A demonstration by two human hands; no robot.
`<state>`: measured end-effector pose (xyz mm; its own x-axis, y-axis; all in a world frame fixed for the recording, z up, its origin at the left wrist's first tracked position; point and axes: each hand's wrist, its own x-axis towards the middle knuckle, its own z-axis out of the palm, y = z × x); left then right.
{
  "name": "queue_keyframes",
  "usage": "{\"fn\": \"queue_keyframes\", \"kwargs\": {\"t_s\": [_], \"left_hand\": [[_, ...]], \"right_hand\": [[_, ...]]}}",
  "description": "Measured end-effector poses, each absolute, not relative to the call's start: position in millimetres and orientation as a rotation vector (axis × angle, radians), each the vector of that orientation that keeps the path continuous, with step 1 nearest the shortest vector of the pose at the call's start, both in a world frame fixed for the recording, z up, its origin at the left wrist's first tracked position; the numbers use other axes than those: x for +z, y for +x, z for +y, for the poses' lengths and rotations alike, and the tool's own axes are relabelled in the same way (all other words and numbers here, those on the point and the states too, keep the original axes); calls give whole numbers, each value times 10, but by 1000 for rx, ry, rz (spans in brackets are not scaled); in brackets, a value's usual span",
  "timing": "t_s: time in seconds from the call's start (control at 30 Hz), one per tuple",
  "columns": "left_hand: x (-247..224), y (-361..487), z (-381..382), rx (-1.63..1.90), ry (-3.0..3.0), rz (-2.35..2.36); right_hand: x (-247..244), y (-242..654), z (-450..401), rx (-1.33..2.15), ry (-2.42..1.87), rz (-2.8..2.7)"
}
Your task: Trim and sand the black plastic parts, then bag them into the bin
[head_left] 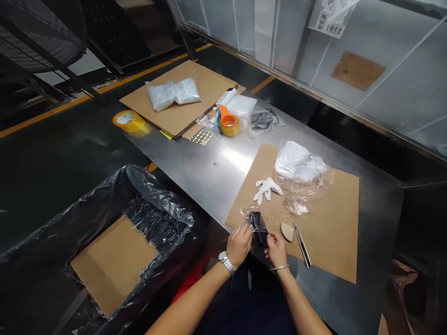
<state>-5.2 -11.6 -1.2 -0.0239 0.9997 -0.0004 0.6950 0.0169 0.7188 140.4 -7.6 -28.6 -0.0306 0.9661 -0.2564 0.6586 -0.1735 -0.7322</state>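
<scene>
A dark, elongated object (257,222) lies partly in a clear plastic bag (246,211) at the near edge of the cardboard sheet; its exact kind I cannot make out. My left hand (239,244), with a watch on the wrist, is closed in a pinch on the bag at the object's left. On the other side, my right hand (275,250) has its fingers closed on the object's near right end. Just beyond lies a white glove (267,190). To the right are a small tan rounded piece (287,231) and a utility knife (302,244).
Under these lies a cardboard sheet (335,223) on the metal table (209,181). Bagged white items (300,163) sit on it. Farther back are a tape dispenser (229,123), a tape roll (128,121) and stacked cardboard (206,79). A black-lined bin (160,195) stands left.
</scene>
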Motion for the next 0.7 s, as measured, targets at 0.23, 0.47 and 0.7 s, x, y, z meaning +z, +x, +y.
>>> {"fn": "queue_keyframes", "kwargs": {"t_s": [0.23,0.47,0.7], "left_hand": [[482,262,-244,852,1645,1540],[812,154,-446,1252,955,1600],[555,-372,-573,1430,-103,1098]], "right_hand": [[146,1472,-7,939,-1748,-1948],[606,1584,68,1042,-1411,-2178],[819,1004,66,1347,-952,-2236]]}}
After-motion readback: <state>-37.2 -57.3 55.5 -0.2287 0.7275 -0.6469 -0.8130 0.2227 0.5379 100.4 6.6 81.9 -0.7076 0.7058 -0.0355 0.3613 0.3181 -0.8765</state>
